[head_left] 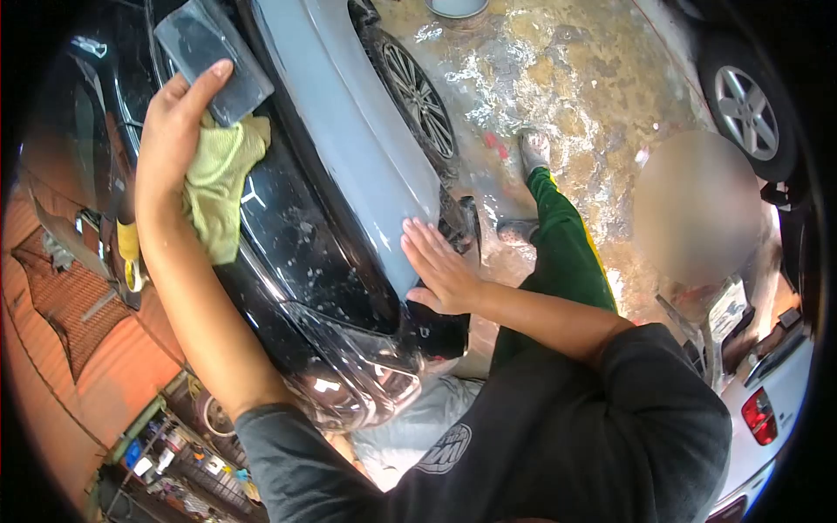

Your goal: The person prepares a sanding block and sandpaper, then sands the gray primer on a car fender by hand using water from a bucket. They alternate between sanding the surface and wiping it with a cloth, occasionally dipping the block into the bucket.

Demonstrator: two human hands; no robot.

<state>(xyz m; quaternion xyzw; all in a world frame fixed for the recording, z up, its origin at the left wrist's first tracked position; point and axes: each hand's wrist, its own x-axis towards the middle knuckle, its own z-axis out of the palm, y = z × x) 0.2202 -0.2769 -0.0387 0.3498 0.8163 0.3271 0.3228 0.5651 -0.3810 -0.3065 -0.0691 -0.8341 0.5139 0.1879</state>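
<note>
My left hand (172,131) grips a flat, dark grey rectangular block (214,57), the thumb pressed over its top face. A yellow-green cloth (218,187) hangs beside that hand and below the block; whether the fingers hold it too is hidden. My right hand (443,270) lies flat with fingers stretched out on the matte grey fender (336,113) of a black car. Between my arms stretches the glossy black hood (305,235), speckled with pale dust and spots.
The car's front wheel (414,91) sits beyond the fender, with the headlight (375,392) near my body. Stained concrete floor (575,70) lies to the right. Another car's wheel (745,113) and a white vehicle's tail light (760,416) stand farther right. Cluttered shelves (187,462) stand lower left.
</note>
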